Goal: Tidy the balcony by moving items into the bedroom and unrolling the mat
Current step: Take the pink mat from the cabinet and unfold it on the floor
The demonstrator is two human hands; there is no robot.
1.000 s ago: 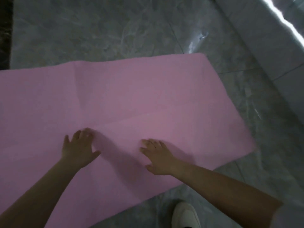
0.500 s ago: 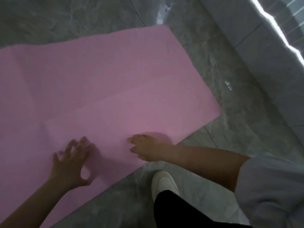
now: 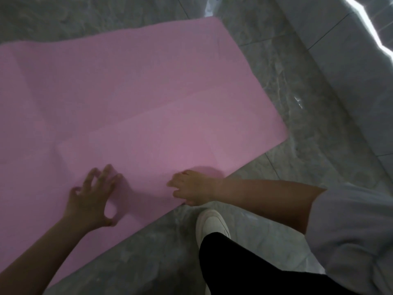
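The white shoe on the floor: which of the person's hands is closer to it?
The right hand. It rests at the near edge of the pink mat, just above the white shoe. The left hand is farther off to the left, fingertips on the mat.

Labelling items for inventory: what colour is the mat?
Plain pink mat, no pattern, clearest in the head view.

Dim and soft throughout, slightly blurred. Blown-out white glare along the ledge at top right. Faint sheen on the floor. Soft shadows beside each hand on the mat. Wide-angle bending at edges.
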